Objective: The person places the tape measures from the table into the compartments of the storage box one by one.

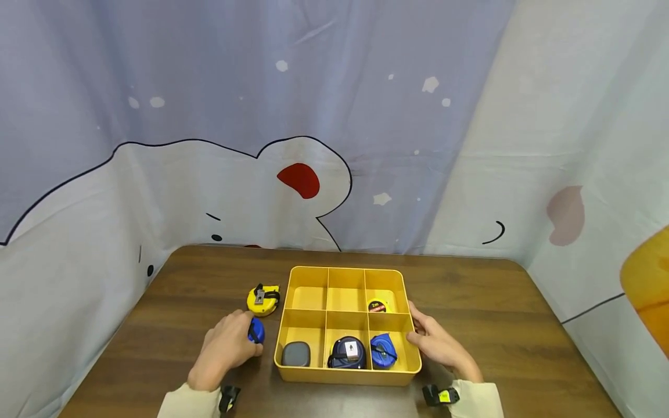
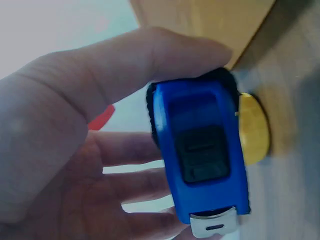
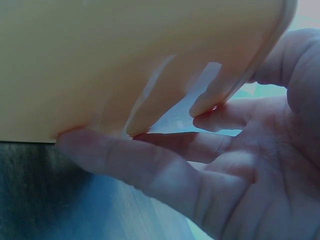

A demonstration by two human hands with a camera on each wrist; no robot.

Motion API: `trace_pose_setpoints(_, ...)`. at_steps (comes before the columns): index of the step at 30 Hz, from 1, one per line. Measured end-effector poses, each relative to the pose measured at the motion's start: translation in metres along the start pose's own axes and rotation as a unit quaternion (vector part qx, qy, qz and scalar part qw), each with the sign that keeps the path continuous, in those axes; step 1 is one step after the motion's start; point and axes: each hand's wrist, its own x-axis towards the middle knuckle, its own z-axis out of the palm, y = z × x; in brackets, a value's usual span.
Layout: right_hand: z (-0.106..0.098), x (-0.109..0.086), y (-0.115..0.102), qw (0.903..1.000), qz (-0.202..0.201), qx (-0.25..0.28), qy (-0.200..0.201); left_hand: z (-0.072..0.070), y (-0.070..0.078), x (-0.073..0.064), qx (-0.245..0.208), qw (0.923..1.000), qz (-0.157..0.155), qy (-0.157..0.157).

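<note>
My left hand holds a blue tape measure between thumb and fingers, left of the yellow divided box. Its black slide button and metal end hook show in the left wrist view. Just behind that hand lies a yellow tape measure on the table. At the box's right side, my right hand grips the wall, with the thumb at the rim. In the front compartments sit a grey rounded case, a dark tape measure and another blue tape measure.
The box's rear right compartment holds a yellow tape measure with a "2m" label. The brown wooden table carries everything. A patterned curtain hangs behind it and along the sides.
</note>
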Motion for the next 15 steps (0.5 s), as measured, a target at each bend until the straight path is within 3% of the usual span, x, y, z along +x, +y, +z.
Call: trace_pose_setpoints(15, 0.0, -0.001, 0.0, 0.9999, -0.003, 0.011, -0.003, -0.025, 0.023, 0.002, 0.014, 0.9988, 0.039, 0.028)
